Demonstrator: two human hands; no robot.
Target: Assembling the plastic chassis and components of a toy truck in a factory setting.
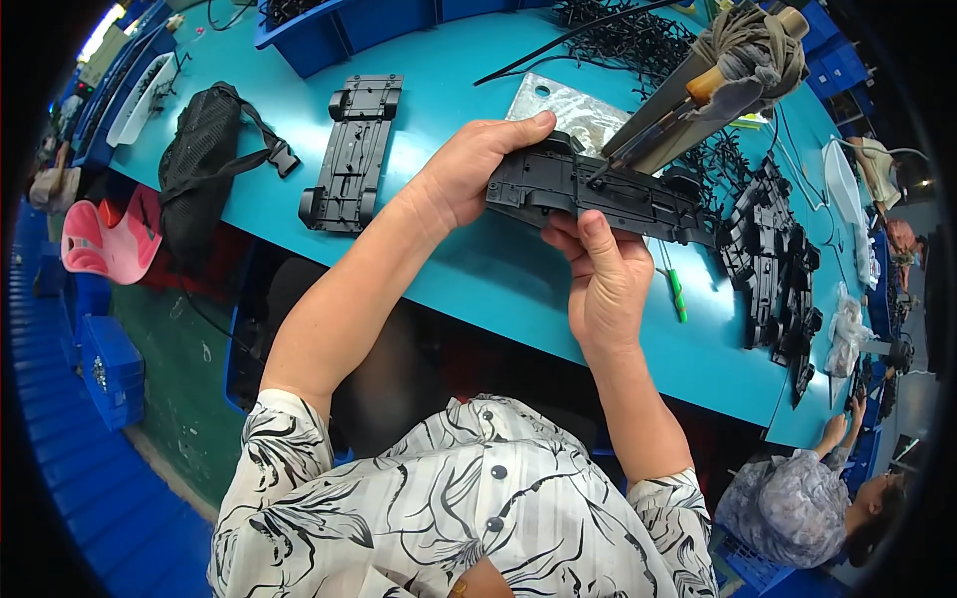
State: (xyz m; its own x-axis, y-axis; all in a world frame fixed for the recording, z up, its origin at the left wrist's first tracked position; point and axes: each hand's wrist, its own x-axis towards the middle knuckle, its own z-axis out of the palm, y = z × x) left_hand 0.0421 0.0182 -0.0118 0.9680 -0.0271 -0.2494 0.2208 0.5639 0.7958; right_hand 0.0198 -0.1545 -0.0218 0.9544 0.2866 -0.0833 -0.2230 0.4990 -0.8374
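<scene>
My left hand (488,164) grips one end of a black plastic toy-car chassis (538,184), its thumb laid along the top. From below, my right hand (608,269) holds the near edge of the same chassis, with some fingers hidden under it. The chassis is raised over the table edge and slightly tilted. A long upright tool (678,110) with grey wrapping leans in from the upper right. Its thin tip reaches down to the middle of the chassis; whether it touches, I cannot tell. Left of my hands, another black chassis (354,149) lies on the table.
On the teal table (449,269) are a metal plate (563,100), a green-handled screwdriver (677,295) and a pile of chassis (768,239). Small black parts (628,40) heap at the back. A black bag (204,169) rests far left; a co-worker (797,508) sits at right.
</scene>
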